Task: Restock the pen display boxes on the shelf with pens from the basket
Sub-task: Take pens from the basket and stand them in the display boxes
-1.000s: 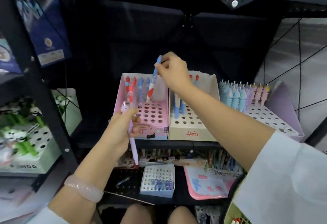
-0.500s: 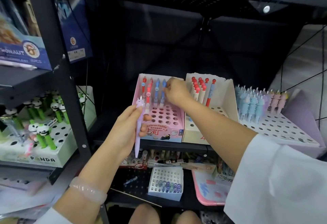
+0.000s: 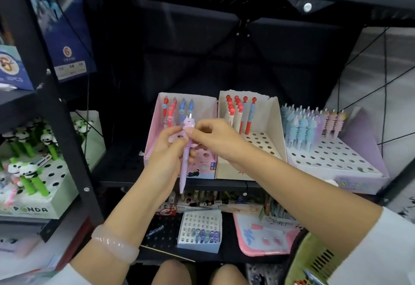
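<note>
Black metal shelving fills the view, with rows of pen boxes on its boards. Both hands meet in front of the middle board, around one lilac pen with a little animal figure on top. The left hand has its fingers curled round the upper barrel and holds the pen nearly upright, tip hanging down past the board's front edge. The right hand comes in from the right and pinches the pen just below the figure, thumb and forefinger closed on it, the other fingers folded loosely behind. The two hands touch at the pen. A pale bangle sits on the left wrist.

Right behind the hands stands a pink box, holding a few red and blue pens in its back row, most of its holes bare. Beside it to the right is a cream box with red-capped pens at the back left. Further right, a lilac box has blue and pink pens crowded along its back rows, its front holes open. On the left bay a white box marked PANDA carries green panda pens. Lower down, a small white box holds a short row of clear-tinted pieces. At the bottom right corner the green basket shows, just under the right sleeve; what lies in it is hard to make out.
</note>
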The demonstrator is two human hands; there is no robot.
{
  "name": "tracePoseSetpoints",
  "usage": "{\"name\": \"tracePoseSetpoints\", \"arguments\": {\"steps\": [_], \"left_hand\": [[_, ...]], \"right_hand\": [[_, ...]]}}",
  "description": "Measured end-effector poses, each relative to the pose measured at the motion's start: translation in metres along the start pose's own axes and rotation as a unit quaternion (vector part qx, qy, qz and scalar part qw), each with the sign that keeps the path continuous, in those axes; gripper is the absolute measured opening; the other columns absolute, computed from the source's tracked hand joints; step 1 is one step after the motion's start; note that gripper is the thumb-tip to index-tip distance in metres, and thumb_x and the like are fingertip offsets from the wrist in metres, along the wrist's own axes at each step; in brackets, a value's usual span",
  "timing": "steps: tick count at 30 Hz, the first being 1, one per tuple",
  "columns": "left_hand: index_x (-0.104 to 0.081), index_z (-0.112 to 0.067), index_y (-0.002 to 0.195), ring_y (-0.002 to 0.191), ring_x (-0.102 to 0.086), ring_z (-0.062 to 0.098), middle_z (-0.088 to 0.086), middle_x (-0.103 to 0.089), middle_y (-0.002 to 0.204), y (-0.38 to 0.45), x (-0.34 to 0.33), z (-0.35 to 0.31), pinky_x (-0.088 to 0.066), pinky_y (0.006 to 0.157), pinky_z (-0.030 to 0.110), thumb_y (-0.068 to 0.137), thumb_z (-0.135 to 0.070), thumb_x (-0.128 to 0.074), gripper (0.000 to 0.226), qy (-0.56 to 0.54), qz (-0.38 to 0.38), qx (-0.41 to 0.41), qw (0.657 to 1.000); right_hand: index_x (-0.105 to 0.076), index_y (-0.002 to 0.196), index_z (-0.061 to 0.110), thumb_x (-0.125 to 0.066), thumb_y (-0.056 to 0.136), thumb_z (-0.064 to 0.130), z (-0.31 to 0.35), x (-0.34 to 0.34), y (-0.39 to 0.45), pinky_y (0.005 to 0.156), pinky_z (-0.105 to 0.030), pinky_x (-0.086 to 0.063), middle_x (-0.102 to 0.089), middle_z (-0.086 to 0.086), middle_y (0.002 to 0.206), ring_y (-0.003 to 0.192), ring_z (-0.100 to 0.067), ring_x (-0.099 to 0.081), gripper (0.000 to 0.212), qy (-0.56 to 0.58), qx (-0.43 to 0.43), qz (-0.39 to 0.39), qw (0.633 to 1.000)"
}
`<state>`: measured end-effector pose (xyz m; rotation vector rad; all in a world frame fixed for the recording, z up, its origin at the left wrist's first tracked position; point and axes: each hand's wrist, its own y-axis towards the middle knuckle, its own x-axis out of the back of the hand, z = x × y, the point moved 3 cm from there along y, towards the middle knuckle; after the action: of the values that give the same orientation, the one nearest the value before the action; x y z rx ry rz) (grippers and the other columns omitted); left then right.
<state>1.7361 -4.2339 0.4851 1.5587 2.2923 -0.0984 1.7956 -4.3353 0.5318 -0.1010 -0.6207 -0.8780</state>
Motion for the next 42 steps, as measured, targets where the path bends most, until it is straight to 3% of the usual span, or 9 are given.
{"name": "tracePoseSetpoints", "arguments": {"steps": [3, 7, 15, 18, 20, 22, 32, 36, 42], "left_hand": [[-0.054, -0.025, 0.113, 0.088, -0.07, 0.02, -0.003, -0.074, 0.094, -0.004, -0.029, 0.008, -0.058, 0.073, 0.03, 0.098, -0.016, -0.045, 0.02, 0.008, 0.066, 0.013, 0.998], [-0.053, -0.029, 0.122, 0.099, -0.067, 0.017, 0.001, -0.068, 0.114, -0.007, -0.07, 0.022, -0.051, 0.091, 0.034, 0.095, -0.021, -0.049, 0.028, 0.041, 0.152, 0.053, 0.986], [-0.06, -0.031, 0.106, 0.104, -0.056, -0.007, -0.017, -0.062, 0.111, 0.0, -0.156, 0.053, -0.041, 0.094, 0.011, 0.095, -0.015, -0.048, 0.022, 0.241, 0.221, -0.019, 0.945], [-0.056, -0.034, 0.11, 0.107, -0.051, -0.006, -0.02, -0.056, 0.112, 0.01, -0.18, 0.061, -0.038, 0.092, 0.012, 0.095, -0.018, -0.048, 0.024, 0.306, 0.239, -0.06, 0.919], [-0.056, -0.032, 0.116, 0.11, -0.048, -0.001, -0.018, -0.054, 0.113, 0.017, -0.191, 0.066, -0.035, 0.093, 0.019, 0.095, -0.021, -0.049, 0.025, 0.343, 0.242, -0.078, 0.904], [-0.055, -0.031, 0.12, 0.101, -0.049, -0.004, -0.019, -0.055, 0.108, 0.02, -0.197, 0.07, -0.036, 0.086, 0.016, 0.095, -0.024, -0.049, 0.027, 0.371, 0.242, -0.089, 0.892], [-0.05, -0.047, 0.107, 0.097, -0.047, -0.008, -0.035, -0.047, 0.1, 0.021, -0.199, 0.078, -0.032, 0.078, 0.006, 0.093, -0.03, -0.049, 0.022, 0.409, 0.243, -0.104, 0.874], [-0.053, -0.043, 0.11, 0.106, -0.046, -0.001, -0.027, -0.051, 0.104, 0.015, -0.2, 0.075, -0.033, 0.083, 0.013, 0.094, -0.028, -0.049, 0.022, 0.388, 0.246, -0.105, 0.882], [-0.052, -0.05, 0.099, 0.098, -0.041, -0.026, -0.039, -0.049, 0.105, -0.011, -0.215, 0.066, -0.03, 0.081, -0.002, 0.094, -0.024, -0.051, 0.026, 0.321, 0.256, -0.115, 0.905]], "right_hand": [[-0.059, 0.095, 0.016, -0.048, 0.096, 0.029, -0.01, 0.025, -0.016, 0.075, -0.021, -0.054, -0.068, 0.001, 0.089, 0.084, -0.01, -0.066, 0.017, 0.04, 0.011, -0.044, 0.998], [-0.055, 0.091, 0.021, -0.042, 0.099, 0.026, -0.034, 0.08, -0.036, 0.078, -0.022, -0.055, -0.067, 0.004, 0.086, 0.082, -0.01, -0.066, 0.016, 0.105, -0.011, -0.125, 0.987], [-0.049, 0.09, 0.01, -0.049, 0.096, 0.015, -0.097, 0.208, -0.077, 0.052, -0.012, -0.049, -0.064, -0.016, 0.085, 0.069, -0.016, -0.061, 0.007, 0.027, -0.024, -0.354, 0.934], [-0.049, 0.091, 0.012, -0.049, 0.096, 0.016, -0.12, 0.24, -0.082, 0.06, -0.022, -0.053, -0.066, -0.023, 0.094, 0.073, -0.024, -0.064, 0.007, -0.037, -0.04, -0.403, 0.913], [-0.051, 0.099, 0.003, -0.049, 0.096, 0.015, -0.131, 0.254, -0.08, 0.074, -0.04, -0.056, -0.066, -0.024, 0.094, 0.083, -0.032, -0.066, 0.012, -0.064, -0.052, -0.412, 0.908], [-0.051, 0.106, -0.003, -0.05, 0.096, 0.015, -0.142, 0.262, -0.075, 0.081, -0.047, -0.053, -0.066, -0.022, 0.094, 0.088, -0.034, -0.065, 0.021, -0.092, -0.07, -0.414, 0.903], [-0.053, 0.098, 0.002, -0.047, 0.096, 0.017, -0.175, 0.26, -0.047, 0.071, -0.034, -0.044, -0.06, -0.02, 0.086, 0.091, -0.033, -0.058, 0.016, -0.22, -0.114, -0.29, 0.925], [-0.053, 0.112, -0.002, -0.048, 0.096, 0.015, -0.188, 0.248, -0.053, 0.064, -0.027, -0.036, -0.057, -0.01, 0.082, 0.087, -0.024, -0.053, 0.024, -0.227, -0.145, -0.236, 0.934], [-0.054, 0.125, 0.008, -0.049, 0.093, 0.014, -0.179, 0.245, -0.086, 0.076, -0.023, -0.042, -0.063, -0.015, 0.112, 0.099, -0.028, -0.059, 0.033, -0.22, -0.13, -0.264, 0.93]]}}
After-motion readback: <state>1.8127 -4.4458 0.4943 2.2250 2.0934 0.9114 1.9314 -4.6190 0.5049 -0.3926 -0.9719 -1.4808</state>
